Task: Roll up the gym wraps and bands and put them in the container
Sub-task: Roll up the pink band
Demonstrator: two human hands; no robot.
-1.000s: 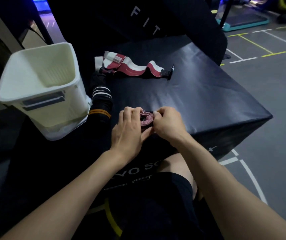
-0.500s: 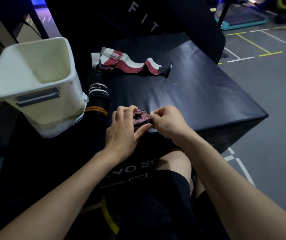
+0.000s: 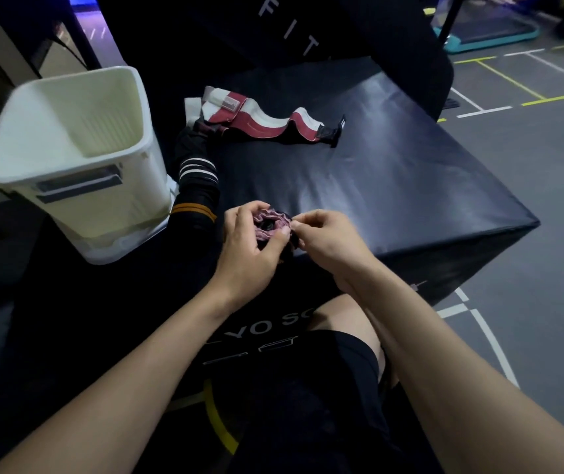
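Left hand [image 3: 251,249] and right hand [image 3: 328,239] both grip a rolled pink wrap [image 3: 271,223] (coiled) over the black padded box [image 3: 393,186], near the white bin [image 3: 68,159].

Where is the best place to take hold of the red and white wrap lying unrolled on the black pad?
Probably the red and white wrap is best pinched from above at its black tab end: that end lies free on the black pad, away from the container.

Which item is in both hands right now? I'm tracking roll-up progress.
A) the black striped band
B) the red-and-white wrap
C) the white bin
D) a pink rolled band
D: the left hand and right hand both pinch the pink rolled band; the red-and-white wrap lies unrolled farther back.
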